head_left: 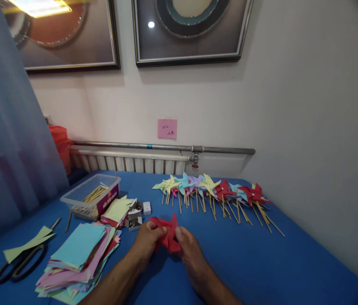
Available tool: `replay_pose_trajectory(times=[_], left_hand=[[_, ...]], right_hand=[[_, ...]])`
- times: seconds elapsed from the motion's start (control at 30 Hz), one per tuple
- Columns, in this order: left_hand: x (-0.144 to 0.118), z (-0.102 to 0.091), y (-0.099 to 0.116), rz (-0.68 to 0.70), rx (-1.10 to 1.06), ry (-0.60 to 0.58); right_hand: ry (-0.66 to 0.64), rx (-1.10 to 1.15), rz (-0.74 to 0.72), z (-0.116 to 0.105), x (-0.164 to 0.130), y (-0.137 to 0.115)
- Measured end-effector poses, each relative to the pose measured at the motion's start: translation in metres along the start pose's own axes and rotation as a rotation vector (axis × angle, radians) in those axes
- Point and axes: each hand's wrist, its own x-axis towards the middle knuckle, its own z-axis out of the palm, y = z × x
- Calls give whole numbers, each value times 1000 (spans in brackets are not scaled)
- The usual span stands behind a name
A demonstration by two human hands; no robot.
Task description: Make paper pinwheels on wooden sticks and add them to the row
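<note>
A red paper pinwheel (170, 237) is held between my two hands above the blue table. My left hand (149, 239) grips its left side, with the thumb pressed on the paper near the centre. My right hand (189, 245) pinches the right edge. No stick shows on this pinwheel. Just beyond my left hand are small open boxes of metal pins (134, 223) and a small white box (147, 208). A pile of cut paper sheets (79, 245), with light blue on top, lies to the left of my left forearm.
Finished pinwheels on sticks (209, 184) lie in a row at the back right. A clear plastic box (90, 186) holds wooden sticks. Scissors (23, 262) lie under a green paper strip at left. Behind the table are a radiator and a pipe (166, 147).
</note>
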Motion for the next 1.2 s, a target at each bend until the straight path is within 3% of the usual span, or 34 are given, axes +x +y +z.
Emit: replay_pose_trajectory(times=[0.1, 0.3, 0.5, 0.8, 1.2], left_hand=[[6, -3, -10, 17, 56, 21], [5, -2, -15, 45, 94, 38], [0, 2, -7, 55, 65, 15], [-8, 7, 8, 8, 37, -47], [-10, 12, 8, -29, 79, 22]], right_hand=[[-52, 155, -10, -3, 9, 13], [-62, 238, -35, -6, 19, 26], [32, 190, 5, -4, 19, 24], [72, 191, 22, -3, 14, 17], [151, 13, -8, -1, 14, 12]])
